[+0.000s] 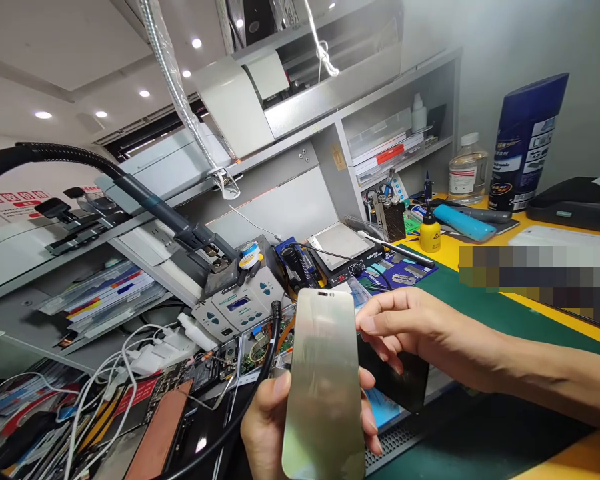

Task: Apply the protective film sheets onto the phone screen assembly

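A smartphone (324,387) with a pill-shaped cutout near its top stands tilted upright, its glossy face toward me and full of reflections. My left hand (265,423) grips its lower half, thumb on the left edge and fingertips round the right edge. Beside the upper right edge is my right hand (415,330), thumb and index finger pinched together and touching or nearly touching the phone. Whether anything thin sits in that pinch cannot be made out. Behind the right hand's fingers shows a dark flat panel (405,383), partly covered by the hand and phone.
A soldering station (245,307), a heating plate (340,247) and a black hose (275,333) stand behind the phone. Cables and phone parts crowd the left. On the right are a green mat (450,297), a yellow bottle (430,233) and a blue spray can (527,147).
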A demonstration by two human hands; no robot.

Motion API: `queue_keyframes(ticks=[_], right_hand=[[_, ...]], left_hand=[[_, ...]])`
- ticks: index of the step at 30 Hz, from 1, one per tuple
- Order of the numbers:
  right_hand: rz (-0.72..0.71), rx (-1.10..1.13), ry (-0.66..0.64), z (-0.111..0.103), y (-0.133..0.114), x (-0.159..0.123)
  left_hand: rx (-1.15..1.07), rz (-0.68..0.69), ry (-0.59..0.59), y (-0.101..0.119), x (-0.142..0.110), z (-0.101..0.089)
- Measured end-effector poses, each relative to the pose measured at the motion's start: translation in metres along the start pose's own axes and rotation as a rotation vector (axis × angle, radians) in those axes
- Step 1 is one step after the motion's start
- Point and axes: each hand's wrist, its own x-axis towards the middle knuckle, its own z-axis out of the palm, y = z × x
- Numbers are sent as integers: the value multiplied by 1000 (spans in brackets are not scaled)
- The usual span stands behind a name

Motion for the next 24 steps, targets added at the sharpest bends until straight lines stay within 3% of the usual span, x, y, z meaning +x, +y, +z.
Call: queue_keyframes(ticks=[24], right_hand=[[11,-17,10,0,1,0]], left_hand=[[-9,-38,52,2,-3,0]])
